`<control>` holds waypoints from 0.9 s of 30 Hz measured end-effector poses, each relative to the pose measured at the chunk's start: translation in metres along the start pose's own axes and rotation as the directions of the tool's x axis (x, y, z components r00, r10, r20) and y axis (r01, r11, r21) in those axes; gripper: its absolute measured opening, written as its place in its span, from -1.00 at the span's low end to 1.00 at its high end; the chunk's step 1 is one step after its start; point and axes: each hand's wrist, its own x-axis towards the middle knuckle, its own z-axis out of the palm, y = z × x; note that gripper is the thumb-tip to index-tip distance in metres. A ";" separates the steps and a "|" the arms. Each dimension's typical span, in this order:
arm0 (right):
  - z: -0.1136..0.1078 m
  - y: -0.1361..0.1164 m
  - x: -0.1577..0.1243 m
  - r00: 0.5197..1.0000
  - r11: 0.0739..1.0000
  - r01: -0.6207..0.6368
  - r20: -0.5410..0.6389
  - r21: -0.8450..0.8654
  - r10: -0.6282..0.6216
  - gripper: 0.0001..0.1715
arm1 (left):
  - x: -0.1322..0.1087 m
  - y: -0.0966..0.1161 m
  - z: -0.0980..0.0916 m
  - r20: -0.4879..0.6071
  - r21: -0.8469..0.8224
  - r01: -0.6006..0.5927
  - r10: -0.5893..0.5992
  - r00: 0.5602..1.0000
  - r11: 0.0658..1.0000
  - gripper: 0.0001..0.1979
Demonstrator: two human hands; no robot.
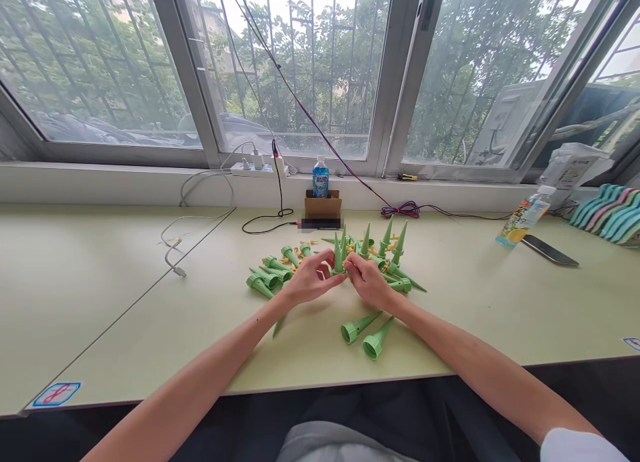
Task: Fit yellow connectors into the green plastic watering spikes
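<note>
A green plant watering spike (pixel 338 254) stands point up between my two hands. My left hand (pixel 314 280) has its thumb and fingers closed round the spike's wide base. At the right side of that base my right hand (pixel 369 282) is pinched shut, its fingertips hiding what they hold. Several more green spikes lie left of my hands, among them one spike (pixel 259 285) on its side. Others stand upright behind my right hand, such as a tall spike (pixel 386 239). Small yellow pieces (pixel 295 261) are scattered among them. Two loose spikes (pixel 374 345) lie nearer the table edge.
A small cardboard box (pixel 323 203) and a blue-labelled bottle (pixel 321 177) stand by the window sill. To the right are a drink bottle (pixel 525 217), a phone (pixel 550 251) and a row of hangers (pixel 610 214). A white cable (pixel 175 269) lies on the left.
</note>
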 end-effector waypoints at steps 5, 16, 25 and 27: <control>-0.001 -0.002 0.000 1.000 1.000 0.003 -0.010 -0.021 -0.003 -0.64 | 0.000 -0.001 0.001 -0.013 0.049 -0.026 0.026 1.000 0.998 -0.70; 0.000 -0.002 0.001 0.999 0.998 -0.015 -0.039 -0.062 0.012 -0.65 | 0.002 -0.002 0.002 -0.033 0.105 -0.011 0.014 0.999 0.994 -0.70; 0.004 -0.006 0.000 0.999 0.996 0.004 -0.037 -0.094 -0.008 -0.63 | 0.005 -0.005 0.003 0.003 -0.153 0.089 -0.089 0.996 0.984 -0.56; 0.003 -0.007 0.000 0.999 0.996 0.007 -0.032 -0.090 -0.010 -0.63 | 0.006 -0.007 0.003 -0.005 -0.167 0.090 -0.092 0.996 0.982 -0.53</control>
